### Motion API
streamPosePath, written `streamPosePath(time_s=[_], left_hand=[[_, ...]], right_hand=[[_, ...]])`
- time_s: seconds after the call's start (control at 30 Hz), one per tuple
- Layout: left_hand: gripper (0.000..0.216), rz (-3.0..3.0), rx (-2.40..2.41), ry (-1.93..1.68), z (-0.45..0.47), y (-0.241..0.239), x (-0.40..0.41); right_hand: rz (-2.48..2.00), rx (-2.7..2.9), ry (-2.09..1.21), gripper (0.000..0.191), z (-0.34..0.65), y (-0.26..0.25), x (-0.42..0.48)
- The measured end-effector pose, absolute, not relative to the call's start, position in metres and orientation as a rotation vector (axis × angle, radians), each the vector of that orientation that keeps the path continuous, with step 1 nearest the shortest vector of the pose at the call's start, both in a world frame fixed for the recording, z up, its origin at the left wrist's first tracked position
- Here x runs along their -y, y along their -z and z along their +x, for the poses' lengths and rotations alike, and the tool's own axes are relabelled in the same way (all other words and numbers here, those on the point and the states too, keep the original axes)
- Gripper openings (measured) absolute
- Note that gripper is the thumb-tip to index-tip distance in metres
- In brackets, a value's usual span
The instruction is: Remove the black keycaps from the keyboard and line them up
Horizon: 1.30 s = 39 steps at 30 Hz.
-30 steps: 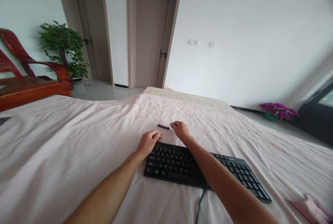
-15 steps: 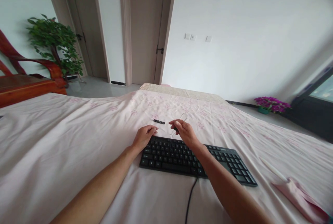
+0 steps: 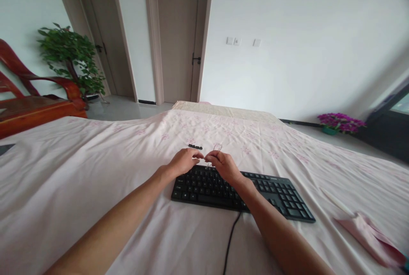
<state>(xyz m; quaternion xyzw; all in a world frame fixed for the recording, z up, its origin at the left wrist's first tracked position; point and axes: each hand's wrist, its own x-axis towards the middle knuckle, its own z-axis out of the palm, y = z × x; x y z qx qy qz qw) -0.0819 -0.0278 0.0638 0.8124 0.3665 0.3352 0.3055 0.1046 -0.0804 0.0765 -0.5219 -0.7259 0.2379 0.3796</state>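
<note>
A black keyboard (image 3: 204, 187) lies on the pale flowered sheet (image 3: 143, 232), its cable running toward me. My right hand (image 3: 225, 167) is above its back edge, pinching a thin wire keycap puller (image 3: 218, 146). One wire loop sticks up behind the fingers, and wire ends point down near the top key row. My left hand (image 3: 183, 162) is over the keyboard's back left corner. Its index finger stretches to the right fingertips, with the thumb apart below; no object shows in it. Several small black keycaps (image 3: 195, 147) sit in a row just behind the hands.
A white stick (image 3: 337, 202) and a folded pink cloth (image 3: 370, 239) lie to the right. A dark flat object (image 3: 6, 149) shows at the left edge. Beyond are a wooden chair (image 3: 41, 107), a leafy plant (image 3: 68, 53) and purple flowers (image 3: 341, 121).
My left hand has moved right and its fingers have stretched out to meet the right fingertips. My right hand has shifted slightly left and down with the puller. The view has shifted a little.
</note>
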Motion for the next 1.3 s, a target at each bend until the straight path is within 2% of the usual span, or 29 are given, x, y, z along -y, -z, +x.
streamPosePath(time_s=[0.2, 0.37, 0.77, 1.0, 1.2, 1.3], left_hand=[[0.014, 2.216, -1.000, -0.761, -0.073, -0.051, 0.030], [0.024, 2.118, -0.928, -0.754, -0.074, -0.040, 0.031], [0.026, 2.121, -0.968, -0.825, -0.070, -0.031, 0.034], [0.021, 2.201, -1.028, -0.664, -0.072, -0.037, 0.033], [0.028, 2.190, -0.991, -0.681, -0.072, -0.040, 0.036], [0.027, 2.189, -1.006, -0.674, -0.072, -0.042, 0.037]], right_hand=[[-1.230, 2.058, -0.461, 0.020, 0.096, -0.075, 0.080], [-1.233, 2.039, -0.462, 0.025, 0.092, -0.075, 0.076], [-1.332, 1.897, -0.413, 0.023, 0.089, -0.062, 0.078], [-1.298, 1.978, -0.157, 0.023, 0.074, -0.053, 0.085], [-1.383, 1.715, -0.367, 0.021, 0.092, -0.050, 0.077], [-1.356, 1.730, -0.365, 0.020, 0.095, -0.049, 0.077]])
